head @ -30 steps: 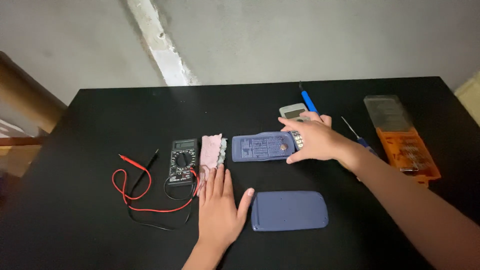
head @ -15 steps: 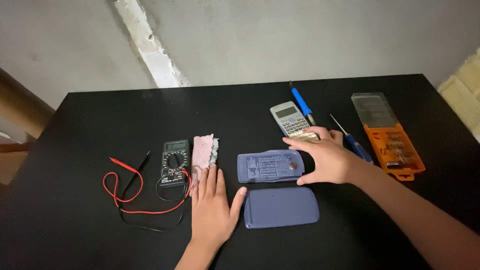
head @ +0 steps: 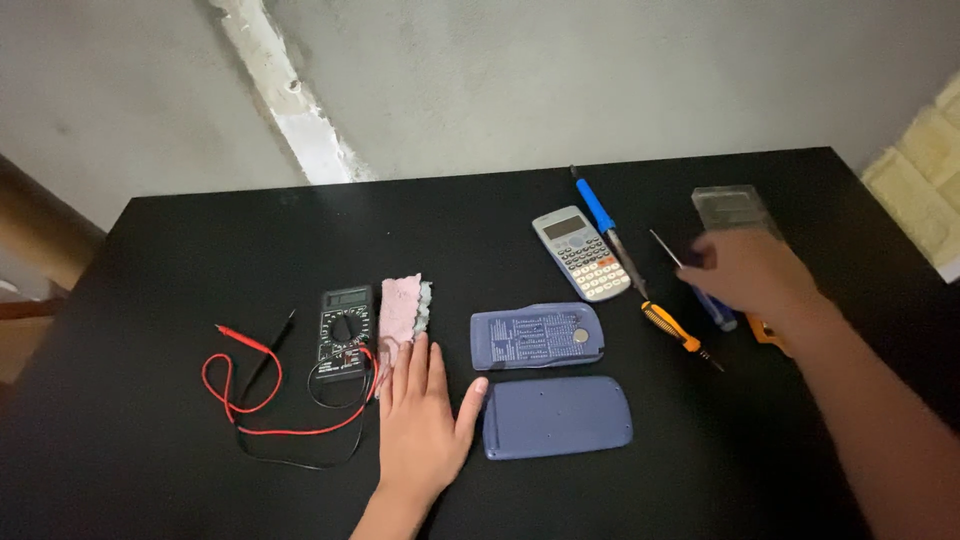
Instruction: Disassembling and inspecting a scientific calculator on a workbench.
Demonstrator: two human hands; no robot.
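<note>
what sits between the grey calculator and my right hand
In the head view, a blue-handled soldering iron lies right beside the grey calculator; then bare black table up to the right hand.

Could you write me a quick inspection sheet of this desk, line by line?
Surface: black table, matte.
Job's things: blue-handled screwdriver under right hand; orange-handled screwdriver nearby.
Clutter: grey calculator, blue soldering iron, two blue plastic casing halves, black multimeter, pink cloth.
Hands: left hand flat, open; right blurred.
Cables: red and black test leads, loosely looped.
Surroundings: grey wall.
</note>
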